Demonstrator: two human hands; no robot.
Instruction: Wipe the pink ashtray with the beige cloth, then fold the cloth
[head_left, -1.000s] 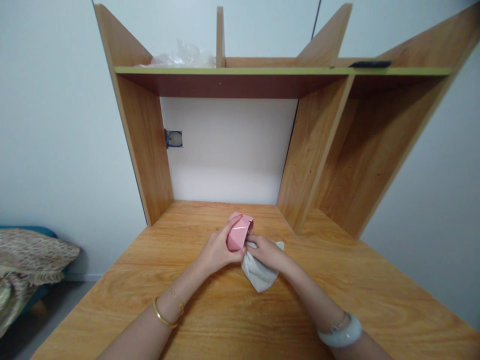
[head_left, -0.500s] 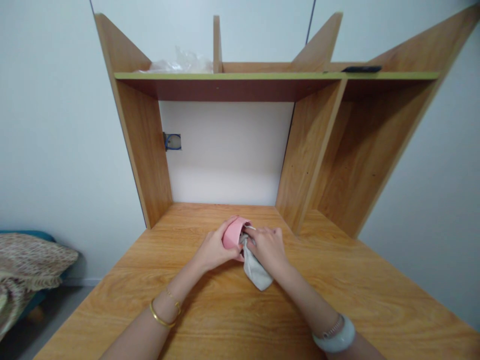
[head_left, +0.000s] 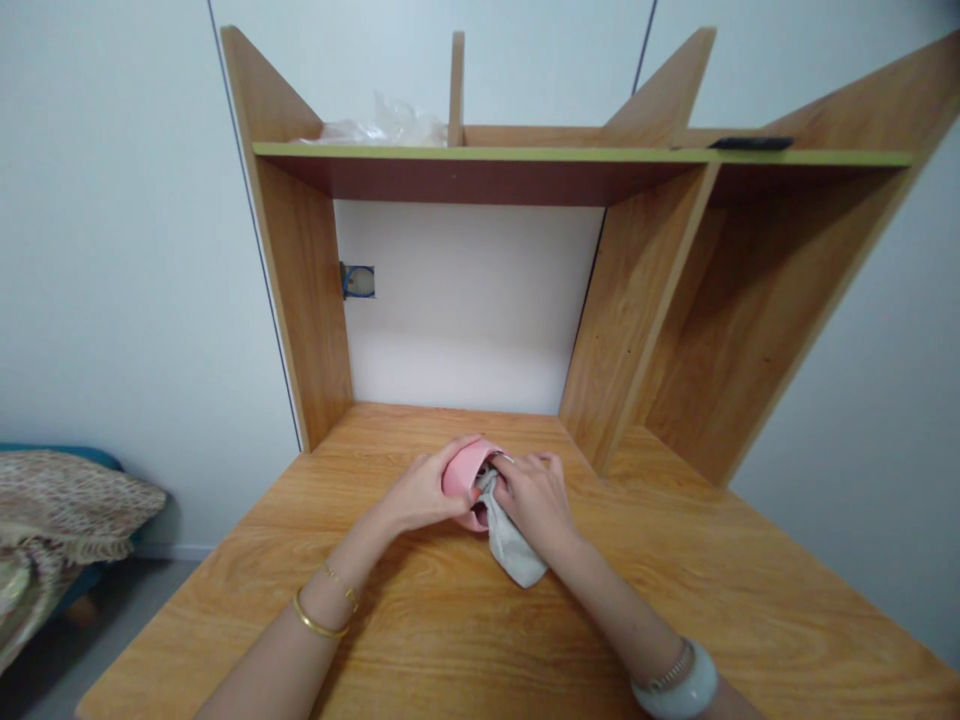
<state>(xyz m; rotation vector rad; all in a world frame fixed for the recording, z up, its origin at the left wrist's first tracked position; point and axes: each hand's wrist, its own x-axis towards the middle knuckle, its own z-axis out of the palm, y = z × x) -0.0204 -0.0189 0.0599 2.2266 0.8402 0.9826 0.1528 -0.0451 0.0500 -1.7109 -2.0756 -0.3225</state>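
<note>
1. Two hands over the table (head_left: 465,650), both on one cup (head_left: 463,470).
2. Cup: pink, tipped on its side, mouth to the right and near. Sits around mid-table left to right, toward the far side. Can't tell whether it touches the tabletop.
3. Left hand (head_left: 420,490): grip clamped on cup, wrapped from the left, thumb at the near rim. Gold bangle (head_left: 321,628) on that wrist.
4. Right hand (head_left: 536,500): grip closed on grey cloth (head_left: 517,552), fingers at the cup mouth. Tips hidden. Pale bangle (head_left: 679,688) on that arm.
5. Cloth: bunched at the mouth, loose end hanging to the near right of the cup.
6. Far side: shelf (head_left: 525,155) above the table. Clear plastic (head_left: 397,125) on its left part, flat black item (head_left: 752,144) on its right.
7. Wall box (head_left: 360,282), blue wire inside, far left under shelf.
8. Left, off the table: patterned blanket (head_left: 75,500) over something blue.
</note>
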